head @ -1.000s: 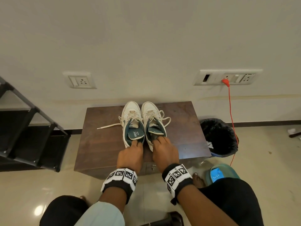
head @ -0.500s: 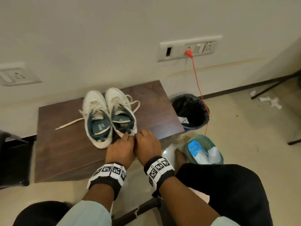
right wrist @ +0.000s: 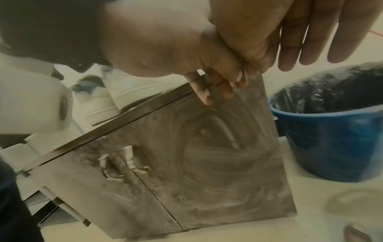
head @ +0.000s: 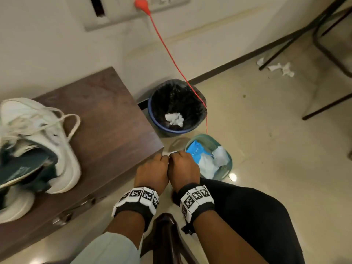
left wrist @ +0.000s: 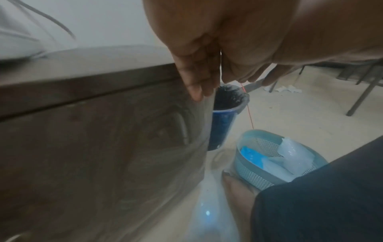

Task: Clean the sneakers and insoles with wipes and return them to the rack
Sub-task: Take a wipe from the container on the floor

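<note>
- The left hand (head: 151, 173) and right hand (head: 182, 168) are held knuckle to knuckle just off the cabinet corner (head: 159, 147); a sliver of white is glimpsed at their fingertips, but whether a wipe is pinched cannot be told.
- The sneakers (head: 43, 141) are found well to the left of the hands on the cabinet top, a dark insole (head: 21, 168) lifted partly out.
- Just beyond the right hand, the wipes basket (head: 224, 149) is set on the floor; the lined bin (head: 177, 107) stands farther ahead.
- A fresh wipe is probably best drawn singly.
- The red cord (head: 171, 56) crossing the bin should be avoided; open floor is left to the right.
</note>
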The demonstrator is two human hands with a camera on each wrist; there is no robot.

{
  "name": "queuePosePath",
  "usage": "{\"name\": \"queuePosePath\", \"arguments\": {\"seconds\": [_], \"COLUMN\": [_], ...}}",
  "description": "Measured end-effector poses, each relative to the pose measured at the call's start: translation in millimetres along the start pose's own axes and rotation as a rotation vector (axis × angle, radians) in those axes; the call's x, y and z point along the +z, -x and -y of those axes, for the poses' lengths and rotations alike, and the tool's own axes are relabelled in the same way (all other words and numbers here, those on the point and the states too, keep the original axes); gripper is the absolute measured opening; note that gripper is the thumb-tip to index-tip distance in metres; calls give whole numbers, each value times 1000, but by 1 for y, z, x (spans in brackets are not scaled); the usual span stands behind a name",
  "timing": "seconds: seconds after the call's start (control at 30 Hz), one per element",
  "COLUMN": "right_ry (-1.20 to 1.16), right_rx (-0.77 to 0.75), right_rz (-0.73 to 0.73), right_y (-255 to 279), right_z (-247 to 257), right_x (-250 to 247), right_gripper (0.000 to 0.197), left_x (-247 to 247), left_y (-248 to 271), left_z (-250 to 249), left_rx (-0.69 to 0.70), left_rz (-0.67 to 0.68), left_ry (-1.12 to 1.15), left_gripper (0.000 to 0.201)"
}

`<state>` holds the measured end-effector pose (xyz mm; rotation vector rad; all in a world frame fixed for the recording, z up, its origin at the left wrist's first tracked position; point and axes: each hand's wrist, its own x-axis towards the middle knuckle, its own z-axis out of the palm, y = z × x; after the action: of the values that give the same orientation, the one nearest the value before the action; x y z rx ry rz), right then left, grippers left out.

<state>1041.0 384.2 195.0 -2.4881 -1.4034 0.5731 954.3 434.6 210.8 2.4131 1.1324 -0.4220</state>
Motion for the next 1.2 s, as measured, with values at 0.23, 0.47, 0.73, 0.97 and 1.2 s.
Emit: {"name": "queuePosePath", "arguments": {"seconds": [0.23, 0.47, 0.73, 0.97, 1.2], "right_ry": [-105, -266, -338, -312, -191], "right_rx": [309, 696, 991, 1063, 1008], "right_rz": [58, 42, 90, 56, 3], "right_y": [-56, -86, -99, -123, -134], "right_z": [-92, -183, -248, -264, -267], "right_x": [44, 92, 165, 198, 204], "right_gripper": [22, 21, 29, 29, 20], "left_x": [59, 126, 186, 194, 199], "left_y": [-89, -160, -205, -213, -215], "left_z": [-39, -60, -59, -56, -50], "left_rx": [84, 218, 322, 304, 314], "left_rz": [90, 204, 376, 420, 394], "left_ry": [3, -169, -316, -316, -298], "left_gripper": [31, 28, 34, 27, 19]}}
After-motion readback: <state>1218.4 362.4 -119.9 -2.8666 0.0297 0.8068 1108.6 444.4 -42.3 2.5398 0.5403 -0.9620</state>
